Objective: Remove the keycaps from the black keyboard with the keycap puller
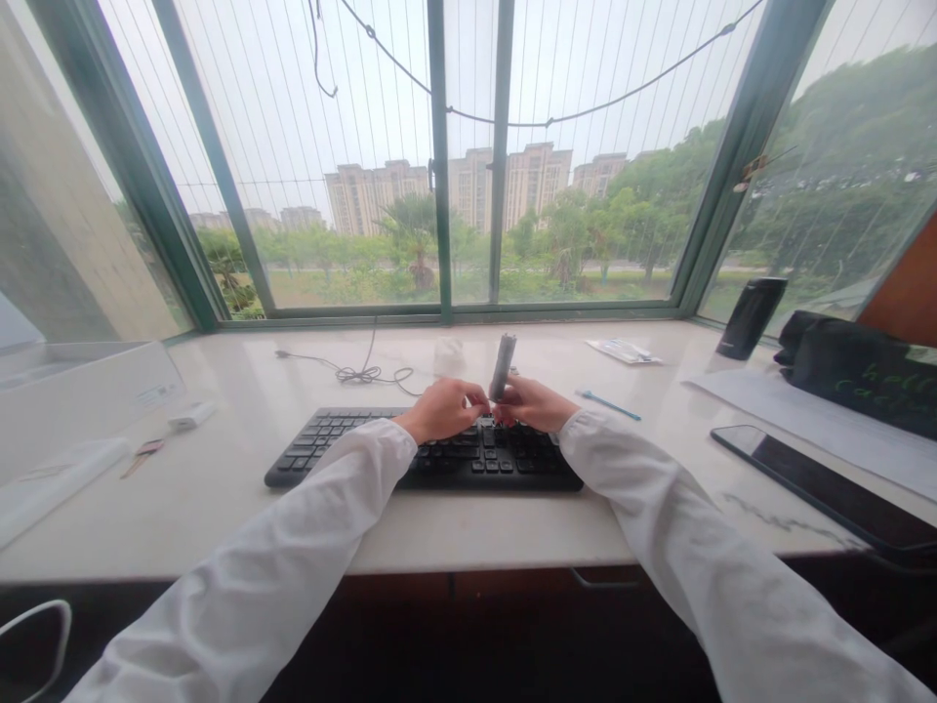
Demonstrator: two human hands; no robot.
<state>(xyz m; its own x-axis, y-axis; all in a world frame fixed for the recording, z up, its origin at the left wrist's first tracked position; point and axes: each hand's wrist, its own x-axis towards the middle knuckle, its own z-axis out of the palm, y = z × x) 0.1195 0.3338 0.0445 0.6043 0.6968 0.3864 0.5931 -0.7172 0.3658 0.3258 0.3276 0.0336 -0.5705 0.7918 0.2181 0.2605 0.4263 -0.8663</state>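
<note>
Above the black keyboard (pixel 329 454), the left hand (pixel 443 410) curls narrow, its fingertips just beside an upright grey cylinder (pixel 502 367), which the right hand (pixel 533 404) pinches at its lower end. Farther right on the worktop (pixel 651 527), a black pouch (pixel 856 376) shows green lettering reading "hello"; the line beneath is too blurred to read.

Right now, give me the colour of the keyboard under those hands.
The keyboard is black, keys and frame alike; it shows best in the head view.
</note>
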